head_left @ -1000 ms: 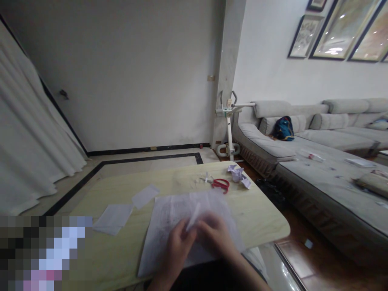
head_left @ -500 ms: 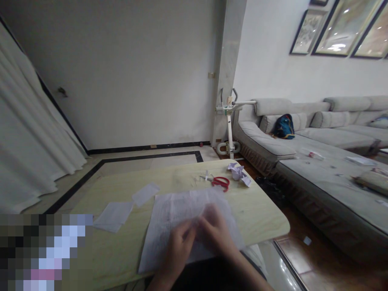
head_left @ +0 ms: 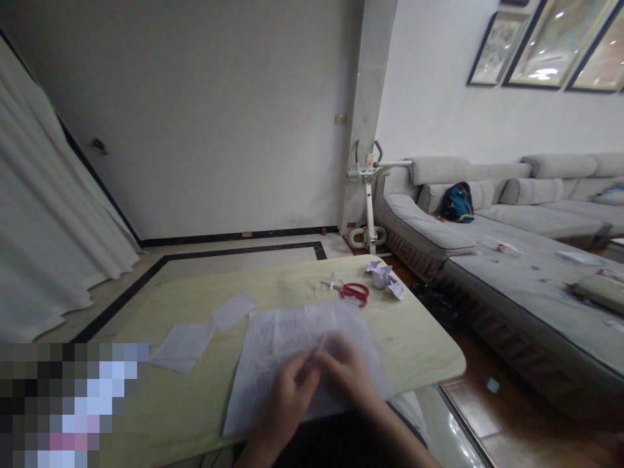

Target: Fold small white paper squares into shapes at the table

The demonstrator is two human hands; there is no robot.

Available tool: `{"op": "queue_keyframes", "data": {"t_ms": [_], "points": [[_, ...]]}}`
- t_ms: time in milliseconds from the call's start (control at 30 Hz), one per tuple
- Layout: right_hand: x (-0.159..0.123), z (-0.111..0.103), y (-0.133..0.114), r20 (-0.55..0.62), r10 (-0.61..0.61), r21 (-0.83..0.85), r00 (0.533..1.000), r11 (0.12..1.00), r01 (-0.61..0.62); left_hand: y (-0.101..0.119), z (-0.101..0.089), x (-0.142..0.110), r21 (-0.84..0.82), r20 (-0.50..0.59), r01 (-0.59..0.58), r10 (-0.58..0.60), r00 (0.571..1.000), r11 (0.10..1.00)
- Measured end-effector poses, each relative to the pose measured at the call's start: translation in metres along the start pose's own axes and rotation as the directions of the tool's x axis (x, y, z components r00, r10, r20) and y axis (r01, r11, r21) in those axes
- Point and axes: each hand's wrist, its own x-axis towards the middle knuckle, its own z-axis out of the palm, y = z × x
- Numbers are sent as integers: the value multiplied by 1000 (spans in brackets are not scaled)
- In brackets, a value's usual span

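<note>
Pinching blurred pale strip (head_left: 320,345) in closed fingers (head_left: 309,387) of left hand (head_left: 288,389) and right hand (head_left: 347,370), over sheet (head_left: 277,331), near edge of table (head_left: 416,370).

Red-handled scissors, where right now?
Head view, right of centre: the red-handled scissors lie on the table by the far right corner of the large sheet, just left of the crumpled paper.

Large sheet (head_left: 292,328): thin matt paper. Tabletop (head_left: 414,344): smooth wood grain.
</note>
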Motion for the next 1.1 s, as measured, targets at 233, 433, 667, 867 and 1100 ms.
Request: {"op": "queue_keyframes", "data": {"t_ms": [233,433,667,867,1100], "points": [[-2,0,-7,34,19,-57,999,998,-17,-5,1,0,-59,-77,75,-79,994,995],[-1,-1,-17,60,-16,-10,998,1000,17,-6,1,0,-92,-46,50,-54,998,994],[-1,-1,-9,42,-36,-13,998,999,37,-4,1,1,-101,-93,100,-109,990,990],[-2,-3,-2,75,-84,-78,994,993,89,-1,0,-1,-109,-76,108,-117,990,988],[0,-7,-9,170,-179,-179,969,961,209,-1,-1,6,-107,-44,97,-102,994,989]]}}
